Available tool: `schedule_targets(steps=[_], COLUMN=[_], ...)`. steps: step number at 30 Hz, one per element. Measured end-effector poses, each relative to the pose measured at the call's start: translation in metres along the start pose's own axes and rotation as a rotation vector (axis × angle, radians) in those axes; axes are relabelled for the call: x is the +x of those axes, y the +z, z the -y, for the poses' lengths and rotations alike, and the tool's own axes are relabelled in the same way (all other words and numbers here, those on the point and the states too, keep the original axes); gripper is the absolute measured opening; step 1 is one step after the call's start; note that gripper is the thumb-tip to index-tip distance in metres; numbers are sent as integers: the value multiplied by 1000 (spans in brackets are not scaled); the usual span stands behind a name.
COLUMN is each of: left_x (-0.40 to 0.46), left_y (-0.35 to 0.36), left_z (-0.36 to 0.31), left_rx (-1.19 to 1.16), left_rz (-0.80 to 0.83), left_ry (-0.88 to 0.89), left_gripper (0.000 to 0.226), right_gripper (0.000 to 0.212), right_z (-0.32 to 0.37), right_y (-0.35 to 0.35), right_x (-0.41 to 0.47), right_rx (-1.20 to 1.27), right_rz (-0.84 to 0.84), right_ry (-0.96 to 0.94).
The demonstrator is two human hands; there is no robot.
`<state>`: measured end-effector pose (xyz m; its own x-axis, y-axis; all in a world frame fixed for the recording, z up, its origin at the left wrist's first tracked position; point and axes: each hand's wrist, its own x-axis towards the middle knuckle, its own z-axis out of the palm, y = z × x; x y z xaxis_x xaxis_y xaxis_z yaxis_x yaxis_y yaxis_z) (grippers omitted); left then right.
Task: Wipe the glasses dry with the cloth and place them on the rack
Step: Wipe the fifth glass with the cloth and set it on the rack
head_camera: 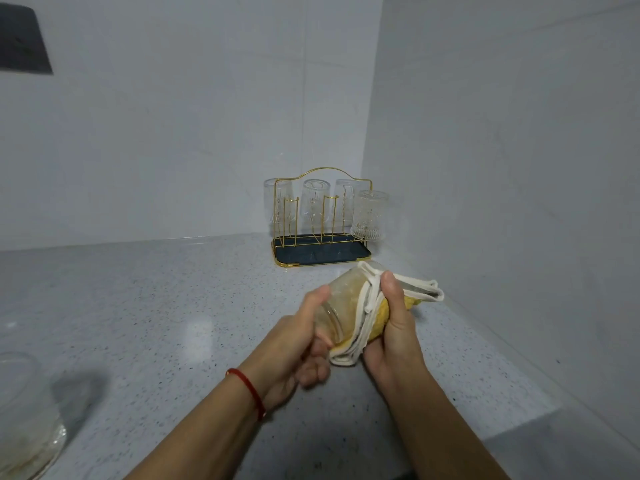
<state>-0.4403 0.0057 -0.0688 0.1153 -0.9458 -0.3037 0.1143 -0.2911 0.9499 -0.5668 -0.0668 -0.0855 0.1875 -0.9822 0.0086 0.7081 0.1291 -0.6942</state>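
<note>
A clear glass (341,299) lies tilted in my left hand (301,344), which grips its base end. My right hand (394,327) presses a yellow cloth with white edging (374,320) around the glass's upper part, so the rim is hidden. Behind them, in the corner, stands a gold wire rack (322,220) on a dark tray (294,252). Several ribbed glasses hang upside down on it, the nearest at its right end (369,216).
Another glass (24,407) sits blurred at the lower left edge of the speckled grey counter (156,306). White tiled walls close in behind and to the right. A dark panel (22,39) is on the wall at upper left.
</note>
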Motion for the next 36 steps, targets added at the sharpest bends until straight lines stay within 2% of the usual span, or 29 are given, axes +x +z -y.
schedule_targets(steps=[2, 3, 6, 8, 10, 12, 14, 16, 18, 21, 23, 25, 28, 30, 31, 34, 36], left_x=[-3, -2, -2, -1, 0, -2, -2, -1, 4, 5, 5, 2, 4, 1, 0, 1, 1], left_y=[0, -1, 1, 3, 2, 2, 3, 4, 2, -1, -1, 1, -2, -5, -7, -16, -20], left_z=[-2, 0, 4, 5, 1, -3, -2, 1, 5, 7, 5, 7, 11, 10, 10, 9, 8], left_rx=[-75, -50, 43, 37, -114, -262, -251, -175, -185, -256, -260, -233, -46, 53, 81, 64, 20], left_rz=[127, 149, 56, -22, -28, 40, 93, 68, 77, 161, 186, 132, -49, -83, -77, -40, -8], left_ry=[-126, -104, 162, 234, 71, -72, 10, 88, 5, -91, -40, 80, 393, 574, 619, 644, 585], left_gripper=[88, 89, 66, 68, 73, 75, 69, 74, 81, 90, 85, 73, 58, 39, 40, 42, 37], right_gripper=[116, 116, 114, 115, 115, 114, 113, 112, 108, 87, 93, 102, 101, 101, 100, 86, 75], right_z=[0, 0, 0, 0, 0, -1, 0, 1, 1, 2, 2, 1, 1, 1, 2, 8, 20], right_y=[0, -1, -1, 0, 1, 2, 0, 0, 0, 2, 4, 4, 3, 2, 0, -2, 2], right_x=[-1, -2, -2, -4, -5, -5, -4, -4, -5, -9, -11, -12, -13, -14, -13, -16, -21], right_rx=[4, 1, -26, -28, -25, -22, -17, -19, -41, -74, -84, -90, -142, -174, -210, -511, -766], right_rz=[6, 6, 11, 22, 43, 41, 38, 38, 50, 67, 72, 88, 135, 140, 127, 108, 154], right_ry=[-6, -8, -6, 3, 3, -19, -20, -13, -31, -61, -68, -69, -90, -88, -94, -119, -89])
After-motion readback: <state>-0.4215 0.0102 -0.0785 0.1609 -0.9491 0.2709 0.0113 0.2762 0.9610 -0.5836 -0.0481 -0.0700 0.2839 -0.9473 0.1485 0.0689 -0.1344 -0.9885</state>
